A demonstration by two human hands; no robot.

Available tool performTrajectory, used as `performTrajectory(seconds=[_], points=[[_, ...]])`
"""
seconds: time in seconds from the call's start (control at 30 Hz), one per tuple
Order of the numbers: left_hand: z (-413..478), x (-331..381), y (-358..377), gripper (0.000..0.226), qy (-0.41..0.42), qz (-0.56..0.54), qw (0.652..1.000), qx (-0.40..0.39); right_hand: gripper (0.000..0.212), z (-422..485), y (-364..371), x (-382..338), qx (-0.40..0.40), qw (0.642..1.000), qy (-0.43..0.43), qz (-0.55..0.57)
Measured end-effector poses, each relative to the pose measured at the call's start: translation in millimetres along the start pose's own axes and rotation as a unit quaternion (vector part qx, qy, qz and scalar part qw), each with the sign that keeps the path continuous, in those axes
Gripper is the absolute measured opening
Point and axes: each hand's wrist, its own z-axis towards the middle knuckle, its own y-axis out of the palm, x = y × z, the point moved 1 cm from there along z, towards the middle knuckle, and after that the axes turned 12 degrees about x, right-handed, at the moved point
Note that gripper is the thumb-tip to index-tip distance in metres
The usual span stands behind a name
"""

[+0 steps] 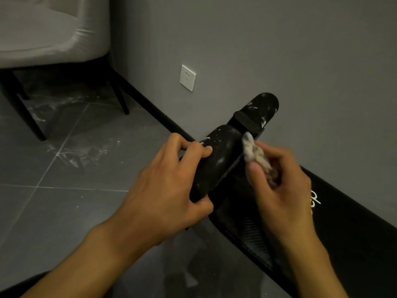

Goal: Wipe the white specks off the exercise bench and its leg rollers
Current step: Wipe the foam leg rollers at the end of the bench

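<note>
The black exercise bench [352, 222] runs from the lower right toward the wall. Two black foam leg rollers sit at its far end. The near roller [217, 155] carries white specks, and my left hand [169, 190] grips it with fingers over the top and thumb under its near end. The far roller [261, 109] is heavily streaked with white. My right hand [281, 183] pinches a crumpled whitish cloth [255, 153] and presses it into the gap beside the near roller, by the frame between the rollers.
A grey wall with a white socket [188, 78] and a black skirting board [154, 110] stands just behind the rollers. A grey upholstered chair [47, 33] on black legs is at the upper left. White dust smears the dark floor tiles [71, 155].
</note>
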Motion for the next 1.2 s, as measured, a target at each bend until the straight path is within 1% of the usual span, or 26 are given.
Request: performTrajectory(seconds=[0.03, 0.17, 0.23, 0.27, 0.3, 0.37, 0.43, 0.5, 0.57, 0.63, 0.7, 0.77, 0.83, 0.9, 0.93, 1.0, 1.07, 1.13, 1.2], points=[[1, 1, 0, 0.075, 0.0, -0.003, 1.0, 0.0, 0.03, 4, 9, -11, 0.004, 1.0, -0.005, 0.012], [2, 0, -1, 0.065, 0.001, -0.022, 1.0, 0.004, 0.026, -7, 32, -33, -0.05, 0.997, -0.05, 0.043], [2, -1, -1, 0.067, 0.009, -0.017, 1.0, 0.005, 0.019, -16, 32, -28, -0.043, 0.993, -0.095, 0.055], [2, -1, -1, 0.07, 0.01, -0.012, 1.0, 0.005, 0.021, -16, 31, -23, -0.035, 0.992, -0.108, 0.051], [2, -1, -1, 0.071, 0.009, -0.009, 1.0, 0.003, 0.025, -10, 29, -17, -0.024, 0.994, -0.098, 0.044], [2, 0, 0, 0.073, 0.005, -0.002, 1.0, -0.002, 0.035, 8, 29, -9, 0.004, 0.999, -0.029, 0.023], [2, 1, 0, 0.074, 0.003, 0.004, 1.0, -0.002, 0.033, 19, 31, -7, 0.024, 1.0, 0.006, 0.009], [2, 1, 0, 0.074, 0.003, 0.007, 1.0, -0.002, 0.024, 11, 32, -12, 0.028, 1.0, 0.001, 0.014], [2, 1, 0, 0.072, 0.004, 0.001, 1.0, 0.003, 0.02, -11, 32, -18, 0.005, 0.998, -0.016, 0.054], [1, 0, 0, 0.071, 0.005, -0.01, 1.0, 0.01, 0.026, -28, 33, -25, -0.021, 0.995, -0.046, 0.088], [2, 0, 1, 0.071, 0.007, -0.015, 1.0, 0.016, 0.03, -26, 36, -25, -0.036, 0.992, -0.061, 0.101], [2, 1, 2, 0.069, 0.006, -0.011, 1.0, 0.016, 0.022, -7, 37, -21, -0.018, 0.994, -0.072, 0.082], [1, 1, 2, 0.071, 0.008, -0.003, 1.0, 0.019, 0.011, 18, 39, -13, 0.026, 0.997, -0.04, 0.054], [-1, 1, 2, 0.073, 0.01, 0.0, 1.0, 0.022, 0.011, 30, 42, -8, 0.05, 0.997, -0.006, 0.051], [-1, 1, 2, 0.073, 0.011, -0.001, 1.0, 0.023, 0.012, 27, 43, -9, 0.048, 0.997, -0.004, 0.058], [0, 0, 2, 0.07, 0.009, -0.006, 1.0, 0.027, 0.013, 4, 41, -10, 0.015, 0.995, -0.025, 0.093], [1, -2, 2, 0.07, 0.008, -0.01, 0.999, 0.03, 0.016, -22, 37, -9, -0.023, 0.99, -0.064, 0.124], [1, -2, 4, 0.071, 0.009, -0.011, 0.999, 0.031, 0.019, -27, 35, -3, -0.041, 0.987, -0.111, 0.106], [1, -1, 5, 0.069, 0.009, -0.011, 0.999, 0.033, 0.019, -8, 37, 1, -0.033, 0.987, -0.143, 0.061]])
